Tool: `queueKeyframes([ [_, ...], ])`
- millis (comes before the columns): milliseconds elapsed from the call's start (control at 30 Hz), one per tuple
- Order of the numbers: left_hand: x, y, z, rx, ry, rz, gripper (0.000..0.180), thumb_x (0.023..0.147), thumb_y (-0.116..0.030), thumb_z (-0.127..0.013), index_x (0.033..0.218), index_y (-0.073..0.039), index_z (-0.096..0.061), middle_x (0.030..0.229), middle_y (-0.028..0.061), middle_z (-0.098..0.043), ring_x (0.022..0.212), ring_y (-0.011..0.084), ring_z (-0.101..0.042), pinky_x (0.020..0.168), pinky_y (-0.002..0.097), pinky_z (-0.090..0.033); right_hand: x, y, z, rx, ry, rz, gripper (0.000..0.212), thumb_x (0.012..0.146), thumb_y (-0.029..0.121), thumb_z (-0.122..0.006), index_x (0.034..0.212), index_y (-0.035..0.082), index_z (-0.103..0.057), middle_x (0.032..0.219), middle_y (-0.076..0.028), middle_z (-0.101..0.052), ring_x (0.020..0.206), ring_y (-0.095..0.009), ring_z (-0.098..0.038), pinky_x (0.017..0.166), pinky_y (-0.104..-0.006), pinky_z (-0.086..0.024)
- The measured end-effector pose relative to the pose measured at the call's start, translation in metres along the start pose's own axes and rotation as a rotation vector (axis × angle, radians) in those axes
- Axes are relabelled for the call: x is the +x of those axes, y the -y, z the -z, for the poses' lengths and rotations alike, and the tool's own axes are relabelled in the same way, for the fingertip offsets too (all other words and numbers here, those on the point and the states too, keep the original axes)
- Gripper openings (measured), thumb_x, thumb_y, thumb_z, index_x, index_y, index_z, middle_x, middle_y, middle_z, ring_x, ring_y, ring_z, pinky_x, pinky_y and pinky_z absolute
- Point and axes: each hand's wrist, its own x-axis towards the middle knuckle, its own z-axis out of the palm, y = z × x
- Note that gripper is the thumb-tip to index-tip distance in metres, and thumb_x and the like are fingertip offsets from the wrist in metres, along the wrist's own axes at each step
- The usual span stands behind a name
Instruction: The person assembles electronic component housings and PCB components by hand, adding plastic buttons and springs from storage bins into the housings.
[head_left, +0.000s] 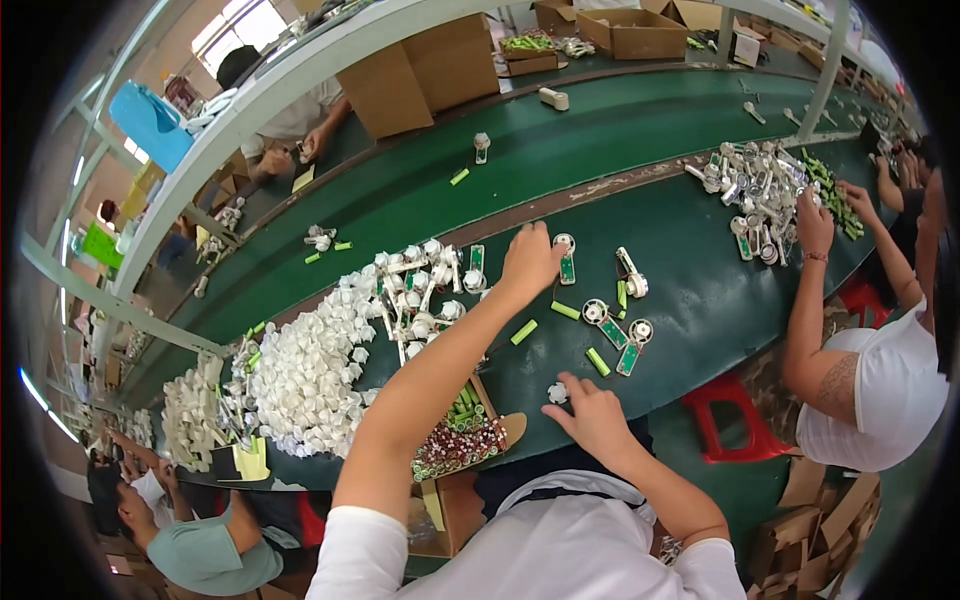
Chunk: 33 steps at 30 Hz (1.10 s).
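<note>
My left arm reaches far over the green worktop, and my left hand (530, 262) is there with curled fingers, their tips hidden. Right beside it lies a green circuit board (568, 268) with a round white head, which the hand seems to touch. Close to my body, my right hand (598, 418) has a small white plastic part (557, 393) between thumb and forefinger, low over the surface. Between the hands lie more boards with round heads (632, 350), a white housing (632, 275) and loose green battery cells (597, 361).
Left of my arm spreads a heap of white plastic parts (310, 370), next to white assemblies (415, 300). A box of green cells and small red-brown parts (460, 445) stands below my left forearm. Co-workers sit on both sides; one handles a pile of assemblies (750, 190). A red stool (730, 420) stands right.
</note>
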Motion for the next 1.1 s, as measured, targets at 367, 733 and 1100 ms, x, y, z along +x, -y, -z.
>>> queueKeyframes([
  [367, 0.005, 0.006, -0.02, -0.56, -0.012, 0.146, 0.044, 0.078, -0.003, -0.075, 0.112, -0.001, -0.047, 0.1, 0.016, -0.061, 0.082, 0.0291, -0.065, 0.067, 0.0403, -0.055, 0.021, -0.007, 0.023, 0.604, 0.215, -0.144, 0.025, 0.076, -0.003, -0.072, 0.097, -0.004, -0.059, 0.082, -0.011, -0.067, 0.07, -0.016, -0.068, 0.066, -0.0284, -0.055],
  [733, -0.094, -0.062, 0.094, -1.437, 0.247, 0.276, 0.053, 0.101, -0.013, -0.051, 0.148, -0.004, -0.029, 0.12, 0.0088, -0.058, 0.097, 0.0134, -0.057, 0.076, 0.0308, -0.051, 0.095, 0.031, 0.094, 0.537, -0.486, 0.163, 0.029, 0.074, -0.009, -0.074, 0.101, -0.002, -0.063, 0.09, -0.008, -0.064, 0.076, -0.012, -0.066, 0.063, -0.0231, -0.053],
  [1100, -0.138, -0.063, 0.098, -0.797, -0.141, -0.02, 0.027, 0.09, 0.005, -0.061, 0.116, 0.003, -0.055, 0.102, 0.0115, -0.067, 0.092, 0.0142, -0.064, 0.078, 0.029, -0.053, 0.087, 0.054, 0.078, 0.321, -0.523, 0.438, 0.036, 0.07, -0.008, -0.079, 0.101, -0.002, -0.065, 0.094, -0.011, -0.063, 0.074, -0.013, -0.064, 0.064, -0.0237, -0.053],
])
